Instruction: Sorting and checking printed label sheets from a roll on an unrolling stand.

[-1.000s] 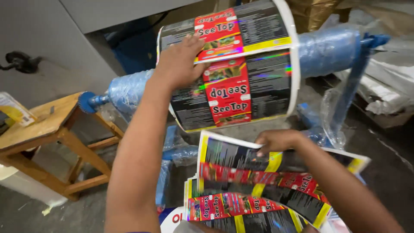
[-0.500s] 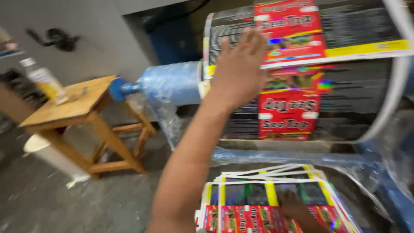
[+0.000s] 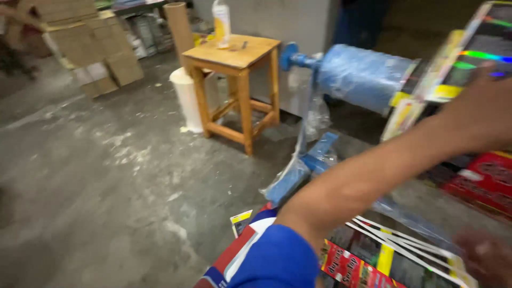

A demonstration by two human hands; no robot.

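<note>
The left hand (image 3: pixel 480 109) lay flat against the big printed roll (image 3: pixel 469 58) at the right edge of the head view, its grip loose and spread rather than clenched, the palm pressing the glossy black, yellow and red wrap without closing around anything; motion blur hid the fingertips, so how widely the fingers were splayed could not be told. The right hand (image 3: pixel 488 256) was a blurred shape in the lower right corner, just above or touching the stack of printed sheets (image 3: pixel 394 253) that lay low in front of the person, and whether its grip was closed on a sheet could not be told. The roll sat on a spindle wrapped in blue plastic film (image 3: pixel 362 74), which ended in a blue knob (image 3: pixel 290 53) toward the wooden stool (image 3: pixel 237 53). Loose blue film (image 3: pixel 298 170) hung down from the spindle to the concrete floor (image 3: pixel 106 176). On the stool's tabletop stood a pale squeeze bottle (image 3: pixel 221 21), with a white roll (image 3: pixel 188 98) and a brown cardboard tube (image 3: pixel 178 24) beside it and cardboard boxes (image 3: pixel 90 48) beyond. As a judgement: the head had turned away from both hands, so the flat palm might slide on the slick wrap and let the roll spin or unwind unchecked, and the unwatched right hand might crease or scatter the top sheets; the trailing film near the floor could also snag.
</note>
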